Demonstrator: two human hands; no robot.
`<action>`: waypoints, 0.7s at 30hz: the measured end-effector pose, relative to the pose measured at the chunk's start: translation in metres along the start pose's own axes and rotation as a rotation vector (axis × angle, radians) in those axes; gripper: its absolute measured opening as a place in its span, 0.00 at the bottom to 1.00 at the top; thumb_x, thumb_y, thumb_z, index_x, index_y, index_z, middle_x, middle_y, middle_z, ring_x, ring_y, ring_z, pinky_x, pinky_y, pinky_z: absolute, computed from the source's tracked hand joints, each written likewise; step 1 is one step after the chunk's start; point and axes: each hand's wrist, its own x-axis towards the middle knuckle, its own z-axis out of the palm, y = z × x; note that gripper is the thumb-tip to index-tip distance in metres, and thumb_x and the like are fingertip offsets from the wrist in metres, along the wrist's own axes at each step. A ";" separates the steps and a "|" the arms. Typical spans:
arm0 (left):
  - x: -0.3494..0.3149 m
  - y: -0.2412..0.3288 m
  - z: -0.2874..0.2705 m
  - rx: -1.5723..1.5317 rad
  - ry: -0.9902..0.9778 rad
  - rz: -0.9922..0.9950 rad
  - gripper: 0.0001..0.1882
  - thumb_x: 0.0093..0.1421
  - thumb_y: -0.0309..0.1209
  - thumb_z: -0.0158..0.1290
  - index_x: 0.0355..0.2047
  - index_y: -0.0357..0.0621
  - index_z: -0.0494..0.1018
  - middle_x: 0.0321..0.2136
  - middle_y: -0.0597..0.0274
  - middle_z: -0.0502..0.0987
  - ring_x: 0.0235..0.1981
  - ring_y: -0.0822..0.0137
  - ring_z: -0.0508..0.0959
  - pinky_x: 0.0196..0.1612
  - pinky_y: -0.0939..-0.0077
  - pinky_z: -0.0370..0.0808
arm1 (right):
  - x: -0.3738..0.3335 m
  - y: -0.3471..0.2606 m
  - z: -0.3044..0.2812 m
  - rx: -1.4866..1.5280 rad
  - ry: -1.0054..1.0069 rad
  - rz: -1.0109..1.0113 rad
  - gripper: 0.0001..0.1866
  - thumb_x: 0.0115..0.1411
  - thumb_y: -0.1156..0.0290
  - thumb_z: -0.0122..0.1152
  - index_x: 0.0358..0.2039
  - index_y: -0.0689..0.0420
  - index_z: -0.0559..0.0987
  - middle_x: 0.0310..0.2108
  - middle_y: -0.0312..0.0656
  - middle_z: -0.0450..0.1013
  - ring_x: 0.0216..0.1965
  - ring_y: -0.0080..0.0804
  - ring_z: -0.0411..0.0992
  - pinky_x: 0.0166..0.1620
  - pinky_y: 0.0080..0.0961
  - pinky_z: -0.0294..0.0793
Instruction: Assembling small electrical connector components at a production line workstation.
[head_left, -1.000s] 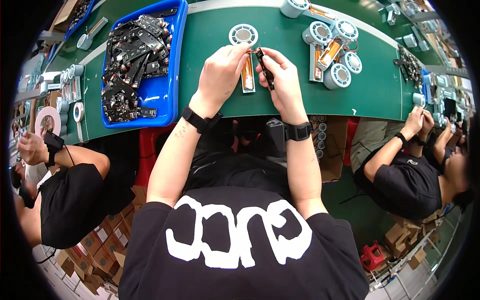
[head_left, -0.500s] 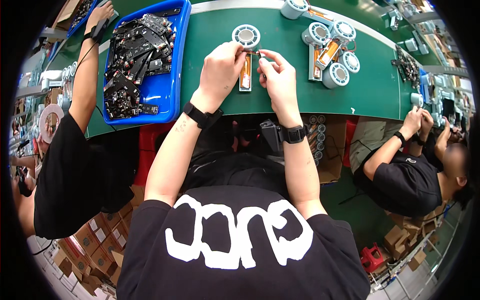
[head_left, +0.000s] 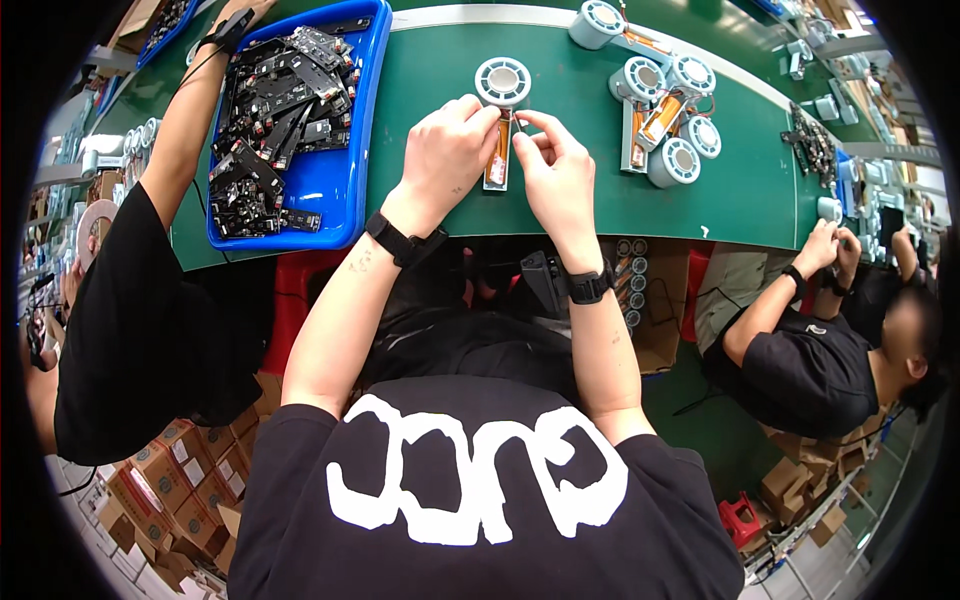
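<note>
In the head view, a pale blue-grey unit (head_left: 502,94) lies on the green bench (head_left: 430,60) straight ahead of the person, with its round head on the far side and its handle pointing to the near edge. The head is a short drum; its top shows a ring of darker slots around a plain, dull grey disc. The handle is a narrow, open channel, and inside it sits an orange-wrapped pack (head_left: 502,150) with a paler patch toward the near end.

The left hand (head_left: 445,150) is curled at the left of the handle, fingertips drawn together just below the head; whether they grip anything, I cannot tell. The right hand (head_left: 560,175), to the right, has thumb and forefinger pinched narrowly on a slim dark piece (head_left: 518,125), seen nearly edge-on, close beside the handle. Its details are too small to tell.

To the left stands a blue tray (head_left: 328,185) heaped with black circuit boards (head_left: 285,95). To the right lies a cluster of similar units (head_left: 674,162), some showing orange packs too.
</note>
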 end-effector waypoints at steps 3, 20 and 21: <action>0.001 -0.001 -0.001 -0.069 0.009 -0.038 0.03 0.60 0.30 0.59 0.33 0.46 0.79 0.31 0.63 0.78 0.33 0.60 0.81 0.36 0.65 0.79 | -0.001 -0.001 0.001 -0.027 -0.003 -0.017 0.14 0.65 0.73 0.63 0.51 0.55 0.82 0.24 0.34 0.75 0.24 0.17 0.68 0.30 0.20 0.69; 0.007 0.002 -0.005 0.068 -0.214 0.001 0.06 0.60 0.29 0.56 0.38 0.45 0.79 0.29 0.59 0.78 0.31 0.56 0.81 0.34 0.63 0.80 | 0.010 -0.003 0.001 -0.118 0.002 0.016 0.17 0.61 0.71 0.66 0.51 0.60 0.81 0.27 0.37 0.78 0.27 0.20 0.73 0.34 0.21 0.74; 0.006 0.001 -0.005 0.064 -0.206 0.020 0.05 0.61 0.29 0.55 0.36 0.43 0.78 0.28 0.58 0.78 0.30 0.56 0.81 0.34 0.63 0.80 | 0.010 -0.005 0.003 -0.128 0.017 0.012 0.18 0.61 0.71 0.66 0.51 0.61 0.81 0.28 0.38 0.79 0.27 0.21 0.74 0.35 0.22 0.74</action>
